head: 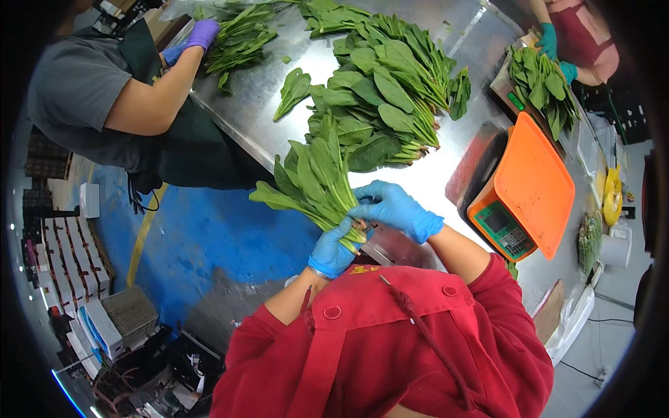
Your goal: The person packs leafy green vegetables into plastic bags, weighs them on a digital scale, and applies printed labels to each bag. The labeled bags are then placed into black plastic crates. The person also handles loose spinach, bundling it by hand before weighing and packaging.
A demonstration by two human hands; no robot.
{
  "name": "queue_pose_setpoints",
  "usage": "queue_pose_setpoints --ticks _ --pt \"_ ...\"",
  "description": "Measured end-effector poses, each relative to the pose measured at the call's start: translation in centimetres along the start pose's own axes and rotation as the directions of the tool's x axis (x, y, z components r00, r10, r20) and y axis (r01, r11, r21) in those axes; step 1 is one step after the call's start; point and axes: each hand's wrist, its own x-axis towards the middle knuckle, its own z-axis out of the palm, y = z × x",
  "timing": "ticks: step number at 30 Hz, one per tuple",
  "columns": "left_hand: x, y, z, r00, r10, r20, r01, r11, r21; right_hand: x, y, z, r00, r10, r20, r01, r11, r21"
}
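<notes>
In a blue glove, my left hand (337, 251) is closed around the stem ends of a bunch of leafy greens (319, 183), held in front of my chest with its leaves fanned up and to the left. My right hand (394, 206), also gloved in blue, touches the bunch near its stem bases with thumb and fingertips; whether it grips a stem cannot be told. Beyond my hands, a large pile of the same greens (381, 94) lies on the metal table (235, 112). A small loose bunch (292, 94) rests left of the pile.
An orange digital scale (535, 183) stands to my right. At the far left, a co-worker's purple-gloved hand (203, 34) is at another heap of greens (243, 42). Across at the upper right, a co-worker's green-gloved hands (547, 42) hold greens (541, 86) over a second scale (515, 99).
</notes>
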Motion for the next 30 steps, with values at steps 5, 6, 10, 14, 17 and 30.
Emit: queue_pose_setpoints --ticks 5,6,10,14,17,30 --pt "0.1 0.4 -1.9 0.997 0.066 0.035 -0.069 0.994 0.087 0.6 1.4 2.0 0.983 0.179 -0.042 -0.159 0.943 0.293" --pt "-0.2 0.4 -0.7 0.994 0.107 -0.01 -0.105 0.987 0.119 0.4 1.5 1.9 0.983 0.181 -0.042 -0.161 0.942 0.294" --pt "-0.1 0.5 -0.5 0.982 0.188 -0.024 -0.177 0.957 0.23 0.2 2.6 2.0 0.99 0.082 -0.114 -0.045 0.954 0.296" --pt "-0.1 0.8 -0.8 0.974 0.227 -0.011 -0.212 0.924 0.319 -0.5 1.6 2.0 0.989 0.102 -0.11 -0.053 0.924 0.378" --pt "-0.1 0.9 -0.6 0.966 0.258 -0.03 -0.232 0.91 0.344 -0.5 2.0 2.1 0.989 0.063 -0.136 -0.005 0.922 0.387" --pt "0.2 1.4 1.5 0.974 0.219 -0.054 -0.206 0.962 0.177 -0.2 4.4 1.6 0.981 0.106 -0.162 0.008 0.814 0.581"
